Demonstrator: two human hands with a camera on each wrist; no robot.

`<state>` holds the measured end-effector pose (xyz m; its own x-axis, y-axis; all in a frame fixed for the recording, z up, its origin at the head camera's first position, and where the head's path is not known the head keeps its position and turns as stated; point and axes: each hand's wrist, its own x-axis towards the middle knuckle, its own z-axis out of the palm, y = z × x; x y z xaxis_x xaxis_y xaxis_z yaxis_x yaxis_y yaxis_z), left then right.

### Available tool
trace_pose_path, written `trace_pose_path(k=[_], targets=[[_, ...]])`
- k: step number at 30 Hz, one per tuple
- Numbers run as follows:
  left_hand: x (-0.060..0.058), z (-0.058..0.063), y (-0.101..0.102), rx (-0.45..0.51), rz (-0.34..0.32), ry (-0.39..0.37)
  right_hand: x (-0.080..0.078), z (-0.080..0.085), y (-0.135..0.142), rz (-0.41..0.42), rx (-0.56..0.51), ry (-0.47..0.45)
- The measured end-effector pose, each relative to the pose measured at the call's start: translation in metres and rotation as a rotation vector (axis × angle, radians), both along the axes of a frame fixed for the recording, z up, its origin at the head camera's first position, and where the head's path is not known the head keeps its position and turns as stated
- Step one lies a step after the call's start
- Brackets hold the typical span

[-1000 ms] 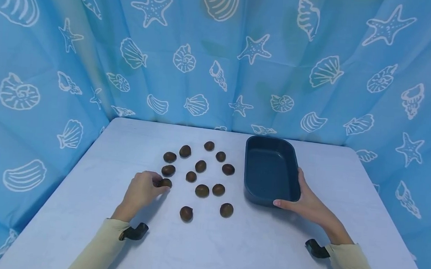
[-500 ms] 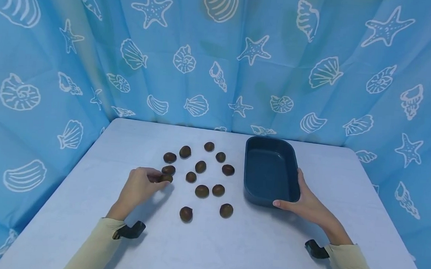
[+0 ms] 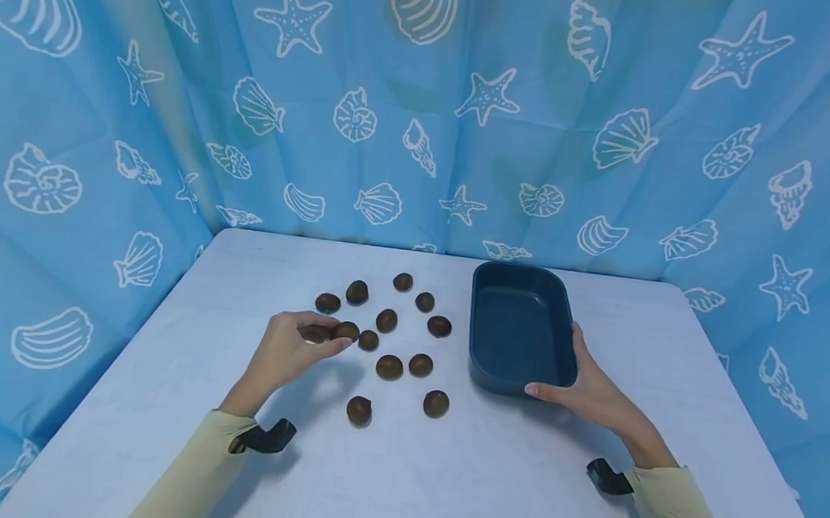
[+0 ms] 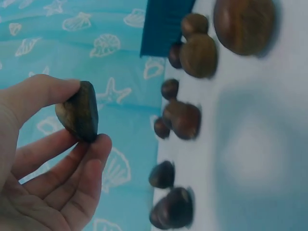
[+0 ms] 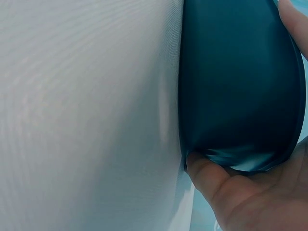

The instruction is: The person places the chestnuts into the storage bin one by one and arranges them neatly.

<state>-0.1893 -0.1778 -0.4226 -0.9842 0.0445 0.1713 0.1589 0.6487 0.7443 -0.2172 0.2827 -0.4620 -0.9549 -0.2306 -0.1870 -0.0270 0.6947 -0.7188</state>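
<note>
My left hand (image 3: 282, 352) pinches a brown chestnut (image 3: 347, 331) between thumb and fingers, over the left part of the scattered chestnuts. In the left wrist view this lifted chestnut (image 4: 79, 113) shows a dark flat side, clear of the tabletop. Another chestnut (image 3: 314, 334) is partly covered by the fingers in the head view. A deep, dark blue rectangular container (image 3: 521, 333) stands to the right with nothing in it. My right hand (image 3: 598, 395) grips its near right corner, thumb along the front wall (image 5: 240, 166) and fingers on the right side.
Several loose chestnuts (image 3: 389, 367) lie on the white tabletop (image 3: 401, 480) between the left hand and the container. Two lie nearest the front: one chestnut (image 3: 359, 411) and one chestnut (image 3: 436, 404). A blue shell-print curtain (image 3: 423, 133) hangs behind the table and at both sides.
My left hand has picked up a chestnut from the left edge of the group and moved it up and to the right. The right hand and container have stayed in place.
</note>
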Motion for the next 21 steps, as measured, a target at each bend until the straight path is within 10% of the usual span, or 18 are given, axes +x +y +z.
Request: trace_pose_path(k=[21], targets=[[-0.018,0.029,0.073,0.155,-0.175,0.079,0.001,0.003,-0.001,-0.015,0.015,-0.025]])
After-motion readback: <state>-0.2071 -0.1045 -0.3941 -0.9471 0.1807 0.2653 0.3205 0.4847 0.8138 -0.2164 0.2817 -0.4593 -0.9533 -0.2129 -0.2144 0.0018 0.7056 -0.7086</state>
